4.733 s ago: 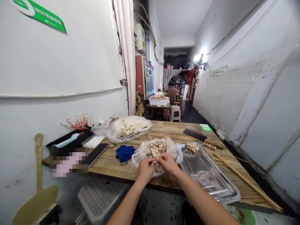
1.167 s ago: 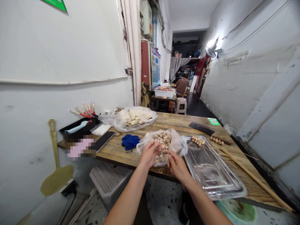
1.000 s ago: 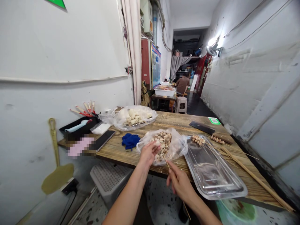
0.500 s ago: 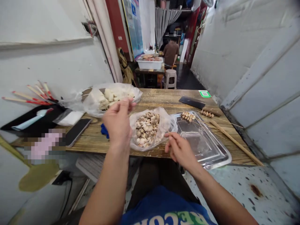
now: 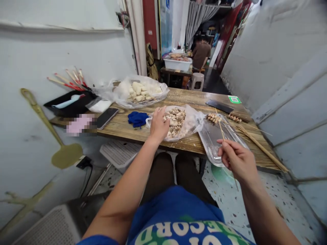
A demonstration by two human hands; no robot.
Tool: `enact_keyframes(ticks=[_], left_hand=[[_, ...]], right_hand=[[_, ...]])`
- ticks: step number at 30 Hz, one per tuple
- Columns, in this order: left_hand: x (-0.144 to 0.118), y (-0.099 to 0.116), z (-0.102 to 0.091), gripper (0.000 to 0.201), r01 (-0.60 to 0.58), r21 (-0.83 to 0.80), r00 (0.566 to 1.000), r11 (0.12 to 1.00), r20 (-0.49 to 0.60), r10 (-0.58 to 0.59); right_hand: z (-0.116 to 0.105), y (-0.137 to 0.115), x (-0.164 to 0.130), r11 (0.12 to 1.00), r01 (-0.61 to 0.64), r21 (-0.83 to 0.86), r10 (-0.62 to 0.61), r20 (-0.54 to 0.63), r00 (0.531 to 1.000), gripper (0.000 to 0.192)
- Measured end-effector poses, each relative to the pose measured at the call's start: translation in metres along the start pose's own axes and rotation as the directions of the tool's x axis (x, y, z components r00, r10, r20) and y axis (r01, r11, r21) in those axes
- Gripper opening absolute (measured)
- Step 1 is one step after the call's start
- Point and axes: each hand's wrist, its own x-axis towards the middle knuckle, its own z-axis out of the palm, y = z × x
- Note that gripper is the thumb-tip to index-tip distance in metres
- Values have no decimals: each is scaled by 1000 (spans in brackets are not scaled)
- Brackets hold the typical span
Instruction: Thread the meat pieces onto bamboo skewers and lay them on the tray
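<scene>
My left hand (image 5: 159, 125) is over the left side of a clear plastic bag (image 5: 192, 123), its fingers stretched out and apart at the pieces inside. That bag holds many small brown-and-white pieces (image 5: 177, 117), which look like cut mushrooms. Over the front of a shiny metal tray (image 5: 209, 144), my right hand (image 5: 240, 159) pinches a thin bamboo skewer (image 5: 221, 130). It points up and away, its lower end sticking out below the hand. Beyond the hand, a loaded skewer with pale-brown pieces (image 5: 214, 118) lies at the tray's far end.
Another loaded skewer (image 5: 234, 117) lies near a dark cleaver (image 5: 219, 106). Bare bamboo sticks (image 5: 263, 149) rest at right. A bag of pale chunks (image 5: 139, 92), a blue cloth (image 5: 138, 119), a phone (image 5: 107, 118) and a black box (image 5: 70, 105) occupy the left. A person (image 5: 201, 54) sits far back.
My left hand has come down from a raised pinch to the bag, its fingers spreading. The right hand has moved right over the tray, and the skewer now stands clearly in view. The view has shifted.
</scene>
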Motion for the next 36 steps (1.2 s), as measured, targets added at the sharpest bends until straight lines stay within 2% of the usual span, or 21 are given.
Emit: enact_keyframes(ticks=[2,5,7,10,15,17,20,24,28,31,33,35,36], left_hand=[[-9,2,-9,38,-20,8,997,1000,78,20],[-22,-2,-22,26,-22,63,982,998,188,10],[-29,-9,-31,24,-2,97,977,995,214,-19],[-38,-17,-46,25,26,117,985,993,169,-45],[-42,-19,-66,24,43,128,996,991,74,-53],[-41,-16,-66,25,-5,77,998,997,62,0],[-38,-12,-57,46,-52,-39,993,998,103,56],[-38,-10,-40,28,41,-145,952,989,305,6],[-43,-11,-27,21,75,-203,930,976,369,6],[-51,1,-24,20,102,-308,883,946,466,56],[-59,19,-23,19,87,-402,831,912,533,156],[-69,43,-23,21,86,-504,753,860,598,275],[-73,55,-23,23,105,-542,694,834,640,330]], right_hand=[[-11,0,-19,1000,5,-8,-6,-29,1000,31],[-27,3,-45,999,-13,-36,10,-83,996,32],[-35,8,-59,999,-39,-24,36,-105,994,31],[-41,15,-71,997,-72,-6,70,-113,991,29],[-33,13,-81,996,-78,-49,73,-96,993,28],[-30,7,-85,996,-55,-73,48,-104,993,30],[-27,0,-90,993,-1,-117,-15,-144,989,30],[-29,7,-97,989,-30,-143,6,-160,987,32],[-30,23,-96,974,-125,-191,114,-68,991,36],[-18,31,-89,974,-120,-192,126,20,992,35],[-4,34,-82,982,-85,-167,90,22,996,36],[12,34,-75,990,-56,-129,61,31,998,35],[19,34,-71,993,-52,-109,59,55,997,35]])
